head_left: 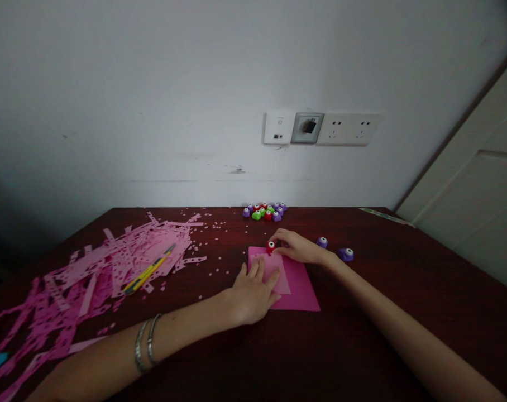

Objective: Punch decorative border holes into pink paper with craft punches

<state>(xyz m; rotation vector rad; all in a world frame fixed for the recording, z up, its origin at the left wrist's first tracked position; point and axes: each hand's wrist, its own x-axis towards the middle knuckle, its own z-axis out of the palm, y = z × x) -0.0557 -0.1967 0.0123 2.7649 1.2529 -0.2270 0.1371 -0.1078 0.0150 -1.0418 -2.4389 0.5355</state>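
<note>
A light pink sheet of paper [282, 279] lies on a larger, deeper pink sheet [304, 291] on the dark table. My left hand [256, 291] rests flat across both sheets with its fingers spread. At the far edge of the light sheet, my right hand [297, 245] has its fingers closed around a small red craft punch [271, 247]. A few punched marks seem to show along that edge, near the punch. Two purple craft punches, one [321, 242] nearer and one [346, 254] farther right, lie beyond my right wrist.
Pink paper strips with punched holes [123, 257] heap up on the left, with a yellow utility knife [149, 270] on them. Tiny paper cutouts are scattered beside the heap. Several red, green and purple punches [265, 211] cluster near the wall. A ruler-like strip [385, 216] lies back right.
</note>
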